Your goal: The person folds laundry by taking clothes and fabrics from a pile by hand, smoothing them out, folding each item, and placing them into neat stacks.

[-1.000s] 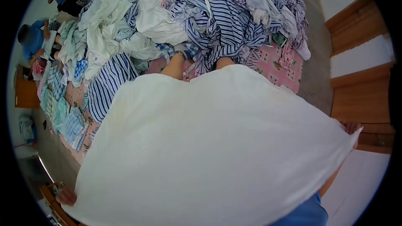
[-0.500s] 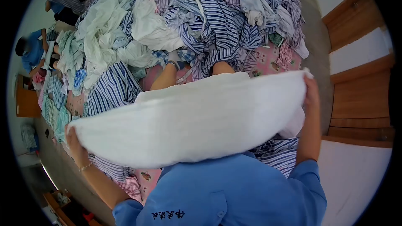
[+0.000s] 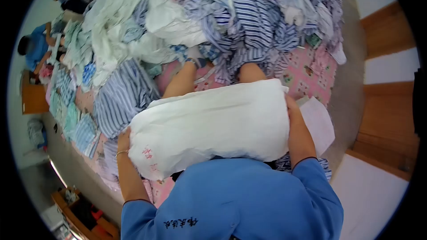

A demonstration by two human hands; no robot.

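Head view: 1 white folded rectangular cloth (image 3: 213,124), with red marks near its lower left corner, spans the thighs of a person in a blue short-sleeved shirt (image 3: 267,195). The left hand (image 3: 124,140) and right hand (image 3: 292,106) are closed on its 2 ends, fingers mostly hidden. Beyond the feet, a crumpled heap of striped and white fabric (image 3: 178,15) covers part of a pink flower-patterned sheet (image 3: 307,71).

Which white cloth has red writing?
The white cloth between left hand and right hand: red writing marks its left end. White cloths in the heap show none.
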